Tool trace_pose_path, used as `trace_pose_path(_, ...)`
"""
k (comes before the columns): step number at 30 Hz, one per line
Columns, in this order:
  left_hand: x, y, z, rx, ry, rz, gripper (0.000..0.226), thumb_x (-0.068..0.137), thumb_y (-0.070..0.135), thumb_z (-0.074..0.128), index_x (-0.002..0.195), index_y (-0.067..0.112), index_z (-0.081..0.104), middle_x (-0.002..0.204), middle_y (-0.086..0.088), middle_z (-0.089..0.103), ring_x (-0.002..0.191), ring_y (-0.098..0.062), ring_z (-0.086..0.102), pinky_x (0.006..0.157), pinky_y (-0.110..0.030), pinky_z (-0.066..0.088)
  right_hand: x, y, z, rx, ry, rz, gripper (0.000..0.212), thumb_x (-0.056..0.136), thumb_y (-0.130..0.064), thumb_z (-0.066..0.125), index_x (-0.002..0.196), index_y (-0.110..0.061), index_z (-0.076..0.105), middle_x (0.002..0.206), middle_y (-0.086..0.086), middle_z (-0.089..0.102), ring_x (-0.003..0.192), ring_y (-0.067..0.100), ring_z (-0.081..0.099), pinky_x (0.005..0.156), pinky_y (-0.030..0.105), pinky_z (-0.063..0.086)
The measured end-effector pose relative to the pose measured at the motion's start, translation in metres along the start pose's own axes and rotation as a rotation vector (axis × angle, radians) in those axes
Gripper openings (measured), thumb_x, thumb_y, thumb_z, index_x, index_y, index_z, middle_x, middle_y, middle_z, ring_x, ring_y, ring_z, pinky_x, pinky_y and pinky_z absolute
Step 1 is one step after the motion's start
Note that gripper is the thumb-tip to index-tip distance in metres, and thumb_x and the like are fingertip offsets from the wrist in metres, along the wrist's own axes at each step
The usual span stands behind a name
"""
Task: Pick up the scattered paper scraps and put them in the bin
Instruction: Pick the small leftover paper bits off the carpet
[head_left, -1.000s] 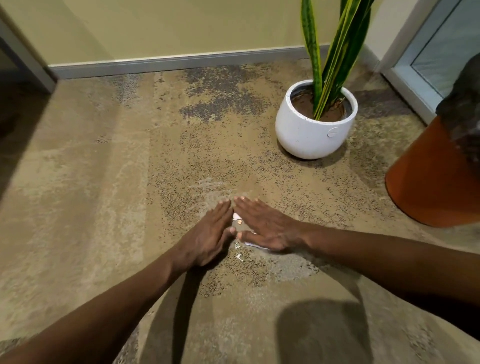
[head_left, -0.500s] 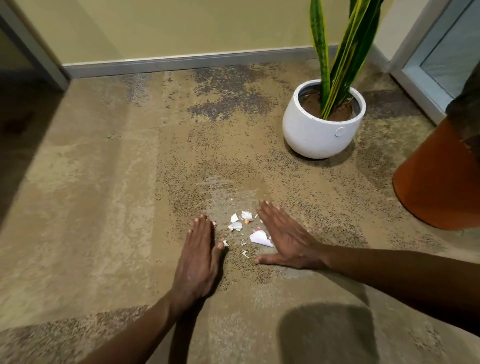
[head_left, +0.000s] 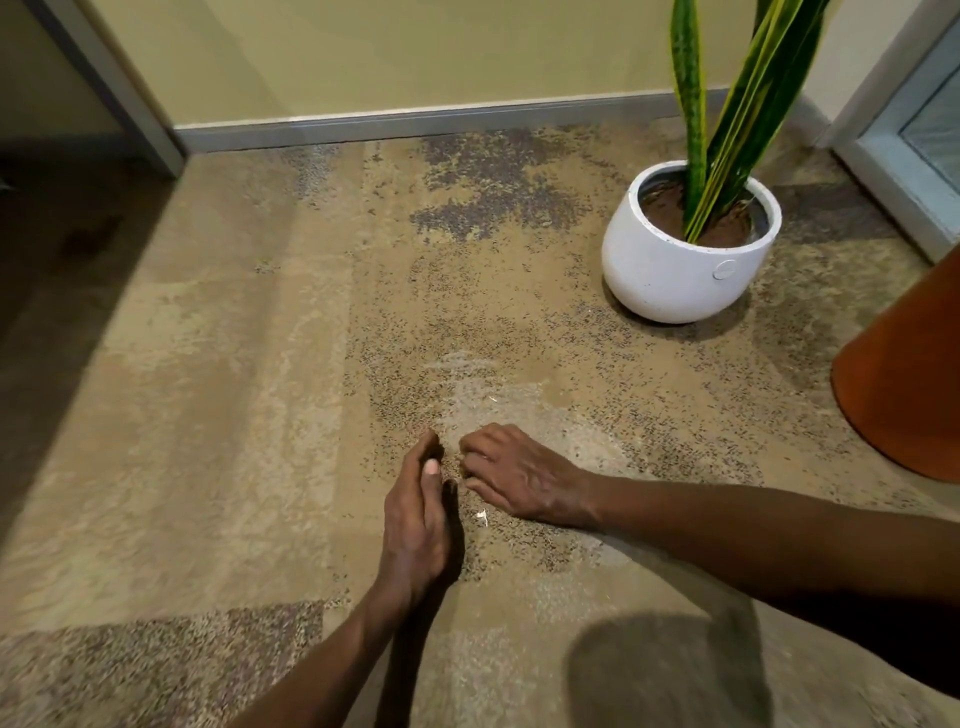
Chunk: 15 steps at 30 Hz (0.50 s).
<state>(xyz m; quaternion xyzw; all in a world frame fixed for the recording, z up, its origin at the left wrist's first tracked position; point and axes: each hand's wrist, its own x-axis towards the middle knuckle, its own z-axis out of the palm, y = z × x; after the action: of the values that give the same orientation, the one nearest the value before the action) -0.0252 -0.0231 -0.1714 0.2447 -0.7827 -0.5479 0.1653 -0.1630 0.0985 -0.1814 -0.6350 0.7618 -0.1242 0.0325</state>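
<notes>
A white pot (head_left: 675, 270) holding a striped green plant (head_left: 727, 114) stands on mottled carpet (head_left: 234, 389). A grey skirting board (head_left: 415, 122) lines the yellow wall (head_left: 389, 52).

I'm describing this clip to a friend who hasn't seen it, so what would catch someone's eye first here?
Probably the two bare hands low in the middle, the left hand on edge and the right hand with curled fingers, close together on the speckled carpet. A small white paper scrap lies between them. Next, the white plant pot with tall striped leaves at upper right, and an orange bin at the right edge.
</notes>
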Motion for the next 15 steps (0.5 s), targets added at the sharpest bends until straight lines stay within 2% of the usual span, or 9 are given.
trace_pose_path(2, 0.0, -0.002, 0.003, 0.006, -0.005, 0.005, 0.046, 0.103, 0.037, 0.031, 0.14, 0.017, 0.049, 0.139, 0.002, 0.056, 0.128, -0.008, 0.052, 0.109, -0.042, 0.043, -0.002, 0.013, -0.008, -0.128, -0.004, 0.052, 0.027, 0.102, -0.04, 0.042, 0.106, -0.016, 0.053, 0.112, 0.007, 0.056, 0.098, 0.019, 0.051, 0.087, 0.039, 0.05)
trace_pose_path(5, 0.002, -0.002, 0.011, -0.013, 0.028, -0.014, 0.044, 0.103, 0.038, 0.03, 0.133, 0.017, 0.054, 0.131, 0.002, 0.061, 0.123, -0.012, 0.056, 0.104, -0.045, 0.046, -0.001, 0.027, -0.024, -0.219, -0.128, 0.08, 0.03, 0.104, -0.042, 0.034, 0.105, -0.016, 0.048, 0.101, 0.004, 0.051, 0.083, 0.014, 0.042, 0.071, 0.033, 0.048)
trace_pose_path(8, 0.009, 0.011, 0.023, -0.148, 0.058, -0.081, 0.043, 0.103, 0.041, 0.03, 0.123, 0.018, 0.06, 0.118, 0.002, 0.067, 0.114, -0.013, 0.062, 0.098, -0.041, 0.051, 0.002, 0.024, -0.033, -0.056, -0.295, 0.121, 0.036, 0.106, -0.044, 0.016, 0.098, -0.019, 0.04, 0.087, -0.001, 0.045, 0.071, 0.013, 0.04, 0.067, 0.029, 0.036)
trace_pose_path(10, 0.017, 0.028, 0.032, -0.304, 0.072, -0.198, 0.043, 0.106, 0.038, 0.028, 0.121, 0.015, 0.061, 0.117, -0.001, 0.068, 0.112, -0.016, 0.064, 0.099, -0.04, 0.05, 0.001, 0.023, -0.03, 0.034, -0.34, 0.199, 0.041, 0.104, -0.05, 0.011, 0.093, -0.023, 0.04, 0.082, -0.002, 0.046, 0.067, 0.013, 0.043, 0.067, 0.031, 0.042)
trace_pose_path(12, 0.027, 0.044, 0.039, -0.471, 0.095, -0.381, 0.043, 0.107, 0.031, 0.026, 0.124, 0.008, 0.059, 0.121, -0.009, 0.067, 0.115, -0.021, 0.063, 0.103, -0.04, 0.048, 0.002, 0.02, -0.028, 0.116, -0.242, 0.291, 0.039, 0.104, -0.048, 0.021, 0.091, -0.02, 0.045, 0.077, -0.003, 0.047, 0.062, 0.014, 0.044, 0.062, 0.033, 0.046)
trace_pose_path(15, 0.036, 0.062, 0.046, -0.733, 0.146, -0.616, 0.042, 0.107, 0.029, 0.028, 0.124, 0.003, 0.056, 0.128, -0.018, 0.062, 0.118, -0.027, 0.06, 0.108, -0.041, 0.043, 0.009, 0.019, -0.035, 0.453, 0.048, 0.57, 0.033, 0.101, -0.026, 0.047, 0.07, -0.013, 0.048, 0.061, 0.0, 0.044, 0.052, 0.013, 0.038, 0.049, 0.034, 0.034)
